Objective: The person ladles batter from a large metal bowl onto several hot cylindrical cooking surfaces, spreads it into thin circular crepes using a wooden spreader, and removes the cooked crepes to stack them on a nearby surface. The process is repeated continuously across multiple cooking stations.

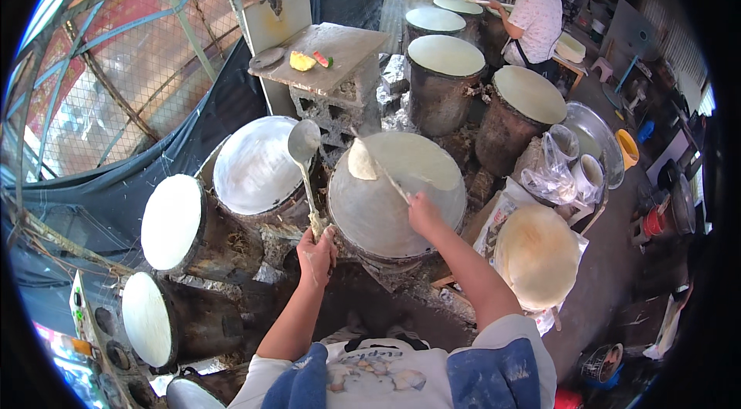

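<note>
My left hand (316,255) grips the batter-smeared handle of a metal ladle (304,143), its bowl raised over the gap between two round griddles. With my right hand (425,214) I hold a thin stick (391,177) across the middle griddle (370,218). A pale piece of batter or flatbread (362,161) lies against the stick's far part; whether it hangs from it is unclear. Thin pale batter (422,157) covers the far right part of that griddle. To the right, a stack of round flatbreads (538,255) rests on printed sacking.
More drum-mounted griddles stand left (172,222) and beyond (446,55). Fruit pieces (302,60) lie on a slab table (341,44). Plastic bags (550,177) and a large metal basin (613,148) are at right. A co-worker (535,21) tends griddles at the back.
</note>
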Available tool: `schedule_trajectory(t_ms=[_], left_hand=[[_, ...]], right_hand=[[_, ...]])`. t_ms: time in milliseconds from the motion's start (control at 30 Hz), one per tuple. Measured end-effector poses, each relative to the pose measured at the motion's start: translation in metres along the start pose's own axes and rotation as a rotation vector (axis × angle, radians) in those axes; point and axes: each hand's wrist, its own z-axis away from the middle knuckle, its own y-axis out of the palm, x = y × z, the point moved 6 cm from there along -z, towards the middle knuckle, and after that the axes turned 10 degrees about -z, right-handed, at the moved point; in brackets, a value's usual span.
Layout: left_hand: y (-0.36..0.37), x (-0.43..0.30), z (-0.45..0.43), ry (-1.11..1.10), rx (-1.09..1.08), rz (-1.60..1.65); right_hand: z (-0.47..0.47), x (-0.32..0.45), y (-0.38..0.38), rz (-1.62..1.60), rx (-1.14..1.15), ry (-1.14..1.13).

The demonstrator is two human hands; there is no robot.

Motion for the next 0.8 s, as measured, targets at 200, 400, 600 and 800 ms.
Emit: schedule_trajectory(t_ms=[200,400,600,800], left_hand=[[-0.011,-0.002,-0.003,-0.016,-0.020,0.035],[-0.021,-0.005,0.000,-0.052,-0.056,0.030],[-0.041,-0.006,0.000,-0.064,-0.100,0.007],[-0.047,-0.002,0.014,-0.070,-0.132,0.012]], right_hand=[[0.042,0.005,-0.010,-0.237,0.090,-0.108],[-0.021,-0.021,-0.009,-0.126,-0.017,-0.137],[0.012,-0.053,-0.037,-0.303,0.372,-0.234],[-0.037,-0.048,-0.055,-0.346,0.319,0.006]])
